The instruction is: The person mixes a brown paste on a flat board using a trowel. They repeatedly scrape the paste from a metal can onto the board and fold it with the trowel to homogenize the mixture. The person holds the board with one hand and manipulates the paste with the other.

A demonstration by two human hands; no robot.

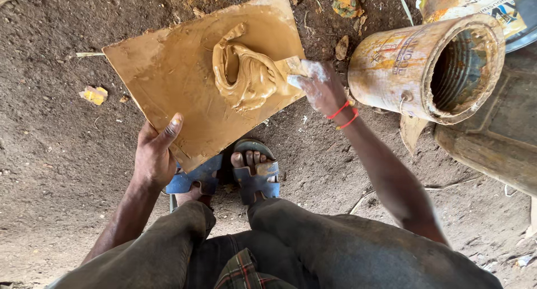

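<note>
1. A person's left hand (155, 152) grips the near edge of a paste-smeared flat board (168, 71), thumb on top, holding it tilted above dirt ground.
2. The right hand (320, 88), dusted white, is closed on a small scraper (292, 68) pressed into a mound of tan paste (243, 71) on the board, between the two hands.
3. A stained bucket (414, 62) lies on its side just beyond the right wrist.

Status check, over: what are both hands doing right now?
Left hand grips smeared flat brown board. Right hand presses small scraper into tan paste mound. Nothing blocking.
</note>
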